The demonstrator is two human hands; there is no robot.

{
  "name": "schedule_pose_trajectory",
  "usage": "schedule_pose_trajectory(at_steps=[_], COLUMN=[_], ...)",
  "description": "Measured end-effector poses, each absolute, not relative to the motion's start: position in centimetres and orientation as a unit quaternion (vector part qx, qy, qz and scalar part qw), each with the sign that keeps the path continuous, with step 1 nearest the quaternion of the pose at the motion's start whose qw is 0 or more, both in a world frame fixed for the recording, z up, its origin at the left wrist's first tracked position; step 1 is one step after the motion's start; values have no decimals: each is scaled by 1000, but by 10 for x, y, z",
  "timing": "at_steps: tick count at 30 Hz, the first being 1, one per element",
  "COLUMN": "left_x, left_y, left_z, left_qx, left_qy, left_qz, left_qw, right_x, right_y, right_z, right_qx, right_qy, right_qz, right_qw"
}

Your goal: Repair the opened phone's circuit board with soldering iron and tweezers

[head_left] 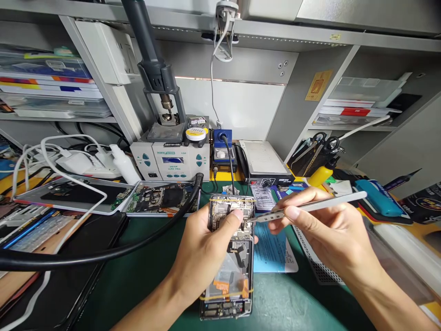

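Observation:
An opened phone with its circuit board and inner parts bare stands tilted over the green mat. Yellow rubber bands loop around its top and lower part. My left hand grips the phone from the left, the thumb pressing on the board in its upper half. Between the thumb and fingers of my right hand is a pair of grey metal tweezers. Their tips meet the right side of the board, close to my left thumb. What lies at the very tips is too small to make out.
A hot-air rework station stands behind, its black hose crossing the mat at left. A blue card lies right of the phone. Open laptop-like parts sit at back left, with a perforated tray at right.

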State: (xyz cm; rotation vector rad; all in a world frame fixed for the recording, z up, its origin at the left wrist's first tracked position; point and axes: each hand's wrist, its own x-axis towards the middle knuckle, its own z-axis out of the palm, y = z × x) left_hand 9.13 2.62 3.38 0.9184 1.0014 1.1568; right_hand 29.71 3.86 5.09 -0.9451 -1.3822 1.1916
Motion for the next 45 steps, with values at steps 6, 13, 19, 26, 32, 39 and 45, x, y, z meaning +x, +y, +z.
schedule_pose_trajectory(at_steps=[6, 13, 19, 26, 32, 39, 45], left_x=[90, 90, 88, 88, 86, 84, 86], left_y=[27, 28, 29, 30, 30, 34, 33], left_z=[35, 35, 32, 32, 33, 32, 29], left_qx=[360, 325, 342, 331, 312, 295, 347], left_qy=[423, 432, 437, 428, 440, 458, 484], left_qz=[495, 498, 499, 505, 500, 471, 461], left_qw=[669, 678, 665, 672, 678, 694, 658], right_x=[298, 296, 295, 296, 299, 301, 309], right_y=[40, 41, 42, 44, 44, 45, 51], right_z=[49, 51, 54, 53, 51, 54, 58], right_qx=[-395, -399, -375, -360, -352, -346, -351], right_qy=[-568, -539, -529, -521, -520, -519, -482], right_qz=[492, 509, 540, 556, 553, 538, 538], right_qw=[529, 540, 536, 539, 548, 567, 596])
